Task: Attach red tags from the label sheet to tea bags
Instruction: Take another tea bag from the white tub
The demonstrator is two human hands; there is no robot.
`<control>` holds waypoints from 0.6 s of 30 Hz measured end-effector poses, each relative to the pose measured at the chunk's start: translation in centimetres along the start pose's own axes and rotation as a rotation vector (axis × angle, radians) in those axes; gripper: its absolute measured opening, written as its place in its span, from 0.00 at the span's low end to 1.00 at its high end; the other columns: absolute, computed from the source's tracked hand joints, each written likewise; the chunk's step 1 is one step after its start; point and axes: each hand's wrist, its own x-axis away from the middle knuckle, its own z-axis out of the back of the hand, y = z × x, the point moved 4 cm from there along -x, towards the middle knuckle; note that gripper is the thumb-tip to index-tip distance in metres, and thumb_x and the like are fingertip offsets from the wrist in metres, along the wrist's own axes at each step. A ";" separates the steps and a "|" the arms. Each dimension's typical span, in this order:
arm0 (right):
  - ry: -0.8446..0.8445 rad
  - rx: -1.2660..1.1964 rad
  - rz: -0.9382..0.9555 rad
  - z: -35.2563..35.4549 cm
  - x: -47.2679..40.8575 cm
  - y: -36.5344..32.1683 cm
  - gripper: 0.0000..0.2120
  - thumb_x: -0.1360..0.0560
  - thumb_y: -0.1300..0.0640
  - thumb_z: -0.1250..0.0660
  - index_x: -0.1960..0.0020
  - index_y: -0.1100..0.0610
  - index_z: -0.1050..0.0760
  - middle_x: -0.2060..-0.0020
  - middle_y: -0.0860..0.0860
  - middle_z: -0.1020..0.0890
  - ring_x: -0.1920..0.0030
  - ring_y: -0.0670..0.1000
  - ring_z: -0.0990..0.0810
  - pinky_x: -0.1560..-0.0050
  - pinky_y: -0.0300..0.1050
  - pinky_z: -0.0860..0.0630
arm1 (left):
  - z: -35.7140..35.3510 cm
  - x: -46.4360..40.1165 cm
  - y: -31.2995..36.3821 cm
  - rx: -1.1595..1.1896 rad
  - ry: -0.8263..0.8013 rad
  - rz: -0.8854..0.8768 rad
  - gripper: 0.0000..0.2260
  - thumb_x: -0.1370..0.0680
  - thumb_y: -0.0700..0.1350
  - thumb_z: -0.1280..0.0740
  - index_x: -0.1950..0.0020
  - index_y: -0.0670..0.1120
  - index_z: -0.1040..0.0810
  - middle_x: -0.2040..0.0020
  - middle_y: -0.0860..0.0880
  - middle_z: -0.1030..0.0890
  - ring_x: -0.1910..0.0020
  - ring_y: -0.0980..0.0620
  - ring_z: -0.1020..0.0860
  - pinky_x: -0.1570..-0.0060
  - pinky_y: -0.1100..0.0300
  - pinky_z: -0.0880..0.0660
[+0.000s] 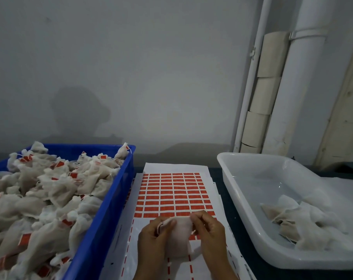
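A white label sheet [172,190] with rows of red tags lies on the table between two bins. Over its near end both hands hold one white tea bag [180,235]. My left hand [153,241] grips the bag's left top corner, where a red-edged tag shows at the fingertips. My right hand [209,231] pinches the bag's right top corner. The bag hangs down between the hands and hides part of the sheet.
A blue crate [113,201] on the left is heaped with tea bags carrying red tags. On the right a white plastic tub [242,190] holds a few untagged tea bags. White pipes run up the wall at the back right.
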 end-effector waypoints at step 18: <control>-0.049 0.003 0.047 -0.6 0.4 0.0 0.07 0.25 0.57 0.36 0.61 0.50 0.26 0.70 0.43 0.21 0.70 0.43 0.24 0.69 0.31 0.27 | 0.8 0.3 0.5 0.076 0.143 -0.073 0.02 0.27 0.44 0.31 0.59 0.50 0.21 0.60 0.54 0.18 0.57 0.54 0.21 0.55 0.58 0.27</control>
